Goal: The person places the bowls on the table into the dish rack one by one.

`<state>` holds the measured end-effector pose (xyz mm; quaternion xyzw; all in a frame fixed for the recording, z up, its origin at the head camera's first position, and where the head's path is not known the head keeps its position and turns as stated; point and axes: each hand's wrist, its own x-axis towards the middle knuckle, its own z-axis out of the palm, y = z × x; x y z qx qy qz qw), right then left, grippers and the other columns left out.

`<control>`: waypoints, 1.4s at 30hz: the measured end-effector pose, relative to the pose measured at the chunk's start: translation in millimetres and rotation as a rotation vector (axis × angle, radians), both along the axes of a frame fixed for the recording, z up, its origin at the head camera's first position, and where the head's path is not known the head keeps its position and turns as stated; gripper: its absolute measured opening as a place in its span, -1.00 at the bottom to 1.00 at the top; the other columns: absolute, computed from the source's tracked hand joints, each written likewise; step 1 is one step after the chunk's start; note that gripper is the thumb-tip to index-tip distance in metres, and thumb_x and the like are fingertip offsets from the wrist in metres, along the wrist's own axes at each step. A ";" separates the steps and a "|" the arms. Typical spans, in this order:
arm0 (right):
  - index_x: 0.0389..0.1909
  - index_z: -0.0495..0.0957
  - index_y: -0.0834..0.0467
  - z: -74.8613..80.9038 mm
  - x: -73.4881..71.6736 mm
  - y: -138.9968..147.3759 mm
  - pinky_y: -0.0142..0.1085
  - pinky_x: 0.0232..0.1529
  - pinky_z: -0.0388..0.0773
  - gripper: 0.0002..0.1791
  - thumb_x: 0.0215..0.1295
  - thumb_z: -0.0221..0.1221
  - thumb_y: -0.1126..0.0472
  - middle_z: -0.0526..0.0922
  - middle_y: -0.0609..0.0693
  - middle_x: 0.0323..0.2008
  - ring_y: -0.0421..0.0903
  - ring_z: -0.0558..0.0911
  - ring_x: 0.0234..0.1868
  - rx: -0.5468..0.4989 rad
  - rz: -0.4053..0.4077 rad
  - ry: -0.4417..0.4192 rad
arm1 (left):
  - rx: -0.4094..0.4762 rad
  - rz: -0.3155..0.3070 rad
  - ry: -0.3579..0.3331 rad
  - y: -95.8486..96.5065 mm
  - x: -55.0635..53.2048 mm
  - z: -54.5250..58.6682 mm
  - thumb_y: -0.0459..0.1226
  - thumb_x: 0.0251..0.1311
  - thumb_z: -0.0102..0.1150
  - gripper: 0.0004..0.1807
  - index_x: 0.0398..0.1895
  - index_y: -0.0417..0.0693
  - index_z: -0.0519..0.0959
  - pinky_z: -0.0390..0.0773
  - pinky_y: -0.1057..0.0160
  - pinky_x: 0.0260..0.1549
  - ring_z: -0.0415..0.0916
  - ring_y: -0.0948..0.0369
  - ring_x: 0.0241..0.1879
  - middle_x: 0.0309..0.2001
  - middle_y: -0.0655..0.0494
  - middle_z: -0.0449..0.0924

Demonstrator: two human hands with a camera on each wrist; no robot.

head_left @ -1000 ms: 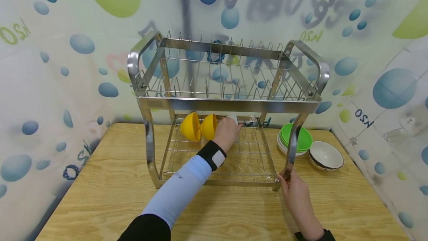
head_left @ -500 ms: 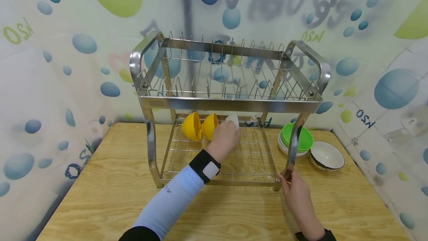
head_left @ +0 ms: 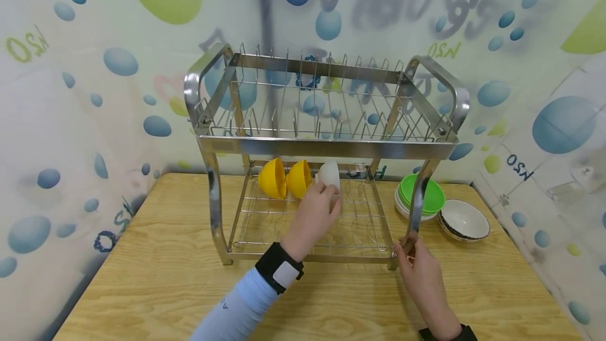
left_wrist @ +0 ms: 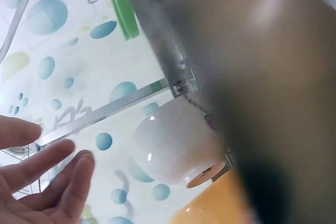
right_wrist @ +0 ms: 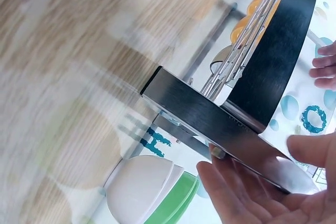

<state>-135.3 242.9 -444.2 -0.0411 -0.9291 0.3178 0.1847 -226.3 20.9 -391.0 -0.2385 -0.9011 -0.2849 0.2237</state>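
A two-tier metal dish rack [head_left: 326, 148] stands on the wooden table. On its lower shelf, two yellow bowls [head_left: 272, 179] and a white bowl [head_left: 329, 171] rest on edge in a row. My left hand [head_left: 313, 220] is in front of the white bowl and overlaps it in the head view. In the left wrist view, its loosely bent fingers [left_wrist: 73, 187] are apart from that white bowl [left_wrist: 173, 142], with nothing between them. At the rack's front right leg, my right hand [head_left: 423, 280] grips the metal, thumb [right_wrist: 310, 149] on one side and fingers on the other.
Right of the rack, green bowls [head_left: 431, 196] sit stacked on white ones. Beside them lies a white bowl with a dark rim [head_left: 465, 220]. Wire prongs line the upper tier [head_left: 312, 104], which overhangs the lower shelf. A patterned wall covering [head_left: 142, 30] is behind the table.
My left hand has drawn back toward the front and down from the white bowl, which now shows more fully on the shelf. My right hand has stayed on the rack leg.
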 end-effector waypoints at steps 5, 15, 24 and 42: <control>-0.15 0.42 0.20 -0.5 -0.3 0.4 -0.04 -0.31 0.64 -0.75 0.41 0.03 0.07 0.67 0.18 -0.27 0.14 0.69 -0.22 -0.023 -0.020 0.010 | 0.080 -0.038 0.109 0.3 6.7 -14.1 -0.21 0.25 0.16 -0.81 -0.21 -0.14 0.61 0.60 0.25 -0.19 0.47 0.15 -0.21 -0.21 0.00 0.55; -0.21 0.48 0.23 1.0 -3.7 10.7 -0.25 -0.52 0.33 -0.60 0.54 -0.26 0.08 0.54 0.11 -0.51 -0.01 0.48 -0.50 -0.049 -0.108 0.100 | 0.198 -0.095 0.235 -6.0 13.4 -39.7 -0.25 0.21 0.19 -0.83 -0.21 -0.14 0.60 0.51 0.29 -0.23 0.41 0.17 -0.18 -0.24 0.03 0.53; -0.08 0.49 0.25 3.9 -11.4 27.4 -0.28 -0.35 0.45 -0.50 0.55 -0.36 0.02 0.69 0.19 -0.19 0.15 0.68 -0.23 -0.095 -0.169 0.099 | 0.255 -0.035 0.214 -18.3 18.0 -54.0 -0.27 0.19 0.18 -0.86 -0.23 -0.13 0.60 0.50 0.27 -0.24 0.41 0.16 -0.16 -0.20 0.04 0.53; -0.03 0.43 0.35 -1.6 -28.2 68.1 0.00 -0.29 0.51 -0.58 0.45 -0.06 0.04 0.61 0.34 -0.19 0.26 0.64 -0.23 -0.038 -0.370 0.086 | 0.290 0.030 0.213 -42.5 21.6 -63.3 -0.30 0.15 0.21 -0.86 -0.25 -0.17 0.61 0.45 0.24 -0.32 0.40 0.13 -0.22 -0.23 0.04 0.52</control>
